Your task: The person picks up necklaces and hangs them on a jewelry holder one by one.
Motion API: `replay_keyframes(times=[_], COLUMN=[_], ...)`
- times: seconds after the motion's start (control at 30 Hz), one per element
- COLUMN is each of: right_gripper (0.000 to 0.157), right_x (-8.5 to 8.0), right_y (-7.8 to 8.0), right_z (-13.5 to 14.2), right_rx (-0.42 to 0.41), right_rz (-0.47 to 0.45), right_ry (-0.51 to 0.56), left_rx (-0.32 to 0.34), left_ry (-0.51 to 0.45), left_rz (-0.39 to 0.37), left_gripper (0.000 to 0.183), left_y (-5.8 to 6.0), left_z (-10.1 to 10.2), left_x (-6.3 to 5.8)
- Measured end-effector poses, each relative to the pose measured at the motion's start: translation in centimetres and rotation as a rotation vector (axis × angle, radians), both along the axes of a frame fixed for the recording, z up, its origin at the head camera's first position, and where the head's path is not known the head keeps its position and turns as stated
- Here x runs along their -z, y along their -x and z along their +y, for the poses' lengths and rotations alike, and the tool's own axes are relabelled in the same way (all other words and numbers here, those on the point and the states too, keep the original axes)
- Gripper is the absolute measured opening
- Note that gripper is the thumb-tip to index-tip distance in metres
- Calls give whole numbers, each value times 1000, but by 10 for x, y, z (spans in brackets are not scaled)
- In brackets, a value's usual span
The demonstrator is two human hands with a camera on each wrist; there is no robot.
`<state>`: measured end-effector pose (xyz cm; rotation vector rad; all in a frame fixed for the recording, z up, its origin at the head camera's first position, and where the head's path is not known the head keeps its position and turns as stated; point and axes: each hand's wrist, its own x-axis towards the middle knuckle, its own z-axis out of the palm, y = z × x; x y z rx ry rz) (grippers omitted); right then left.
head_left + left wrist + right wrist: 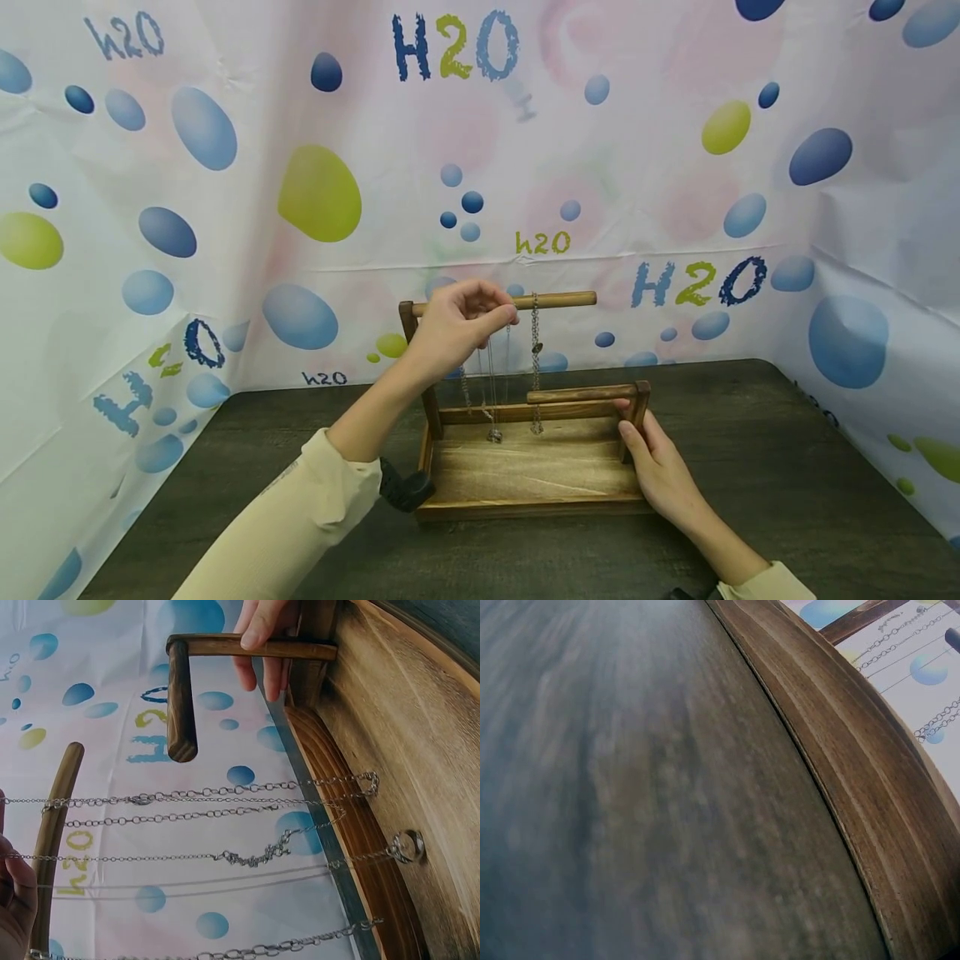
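A wooden jewelry stand (540,479) with a tray base, a long upper bar (566,299) and a shorter lower bar (581,393) stands on the table. My left hand (456,323) pinches a thin silver necklace (491,375) at the upper bar; its pendant (494,435) dangles near the tray. In the left wrist view a ring-shaped pendant (407,846) shows close by the tray. Another chain necklace (536,367) hangs on the upper bar right of that hand. My right hand (663,462) grips the stand's right post, thumb in front, other fingers partly hidden behind.
The dark wooden table (750,467) carries the stand. A white backdrop (660,192) with blue and green dots rises behind the table and along its sides. The stand's side edge (855,757) fills part of the right wrist view.
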<state>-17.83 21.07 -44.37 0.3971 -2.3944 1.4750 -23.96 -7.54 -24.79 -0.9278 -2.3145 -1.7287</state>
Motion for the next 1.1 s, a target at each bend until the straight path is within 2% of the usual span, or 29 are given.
replay_keyframes(times=[0.2, 1.1], right_gripper=[38, 39], right_x=[0, -2], right_y=[0, 1], right_z=[0, 0], right_rx=[5, -12], right_rz=[-4, 5], right_ry=[-4, 6], left_rx=[-8, 46], left_ry=[4, -13], left_rz=[10, 8], left_gripper=[7, 5], left_y=[3, 10], left_z=[11, 40], left_x=[-3, -5])
